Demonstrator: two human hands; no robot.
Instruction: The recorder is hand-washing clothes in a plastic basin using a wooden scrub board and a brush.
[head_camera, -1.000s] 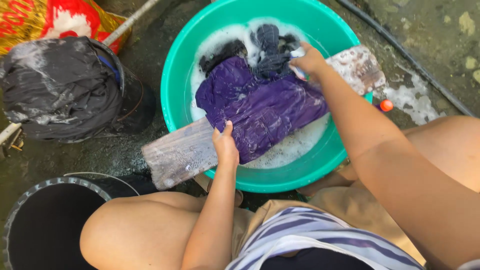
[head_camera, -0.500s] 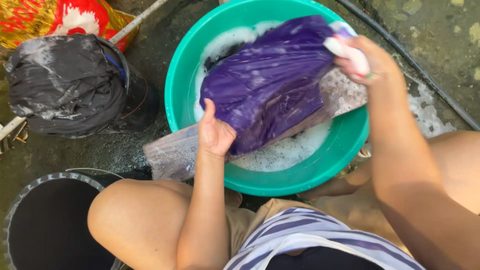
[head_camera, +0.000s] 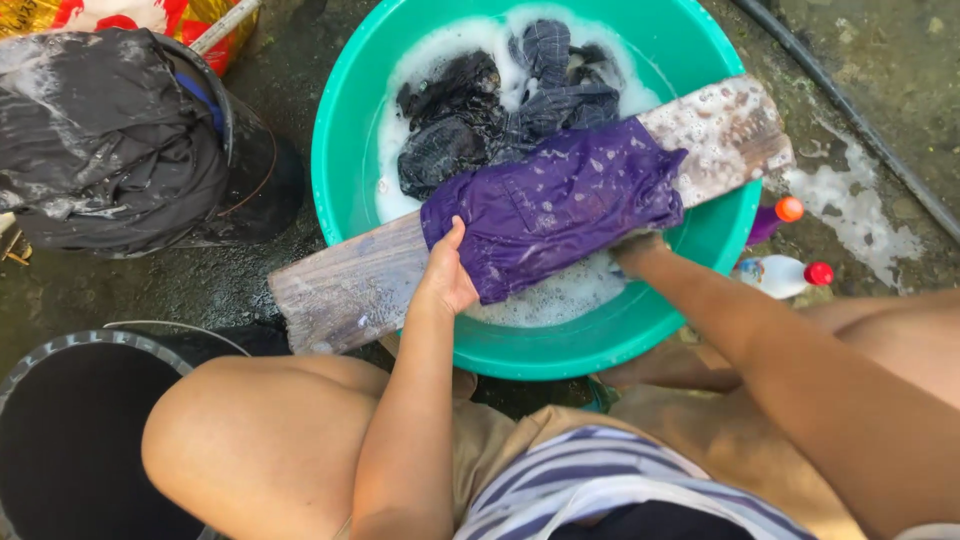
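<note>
A wet purple garment (head_camera: 560, 205) lies folded across a wooden washboard (head_camera: 340, 285) that spans a teal basin (head_camera: 330, 150) of soapy water. My left hand (head_camera: 447, 272) grips the garment's left edge and presses it against the board. My right hand (head_camera: 635, 245) is at the garment's lower right edge, above the suds. Its fingers are tucked under the cloth, so what it holds is hidden. Dark checked clothes (head_camera: 470, 130) soak in the foam behind the board.
A bucket heaped with wet black cloth (head_camera: 100, 140) stands to the left, and a black tub (head_camera: 70, 430) sits by my left knee. A white bottle with a red cap (head_camera: 785, 275) and a purple bottle (head_camera: 775, 218) lie right of the basin. A dark hose (head_camera: 860, 110) crosses the wet ground.
The purple garment, lifted and turned over by both hands, now lies folded on the board. My right hand dropped from the far rim to the garment's near edge, and the dark clothes show again.
</note>
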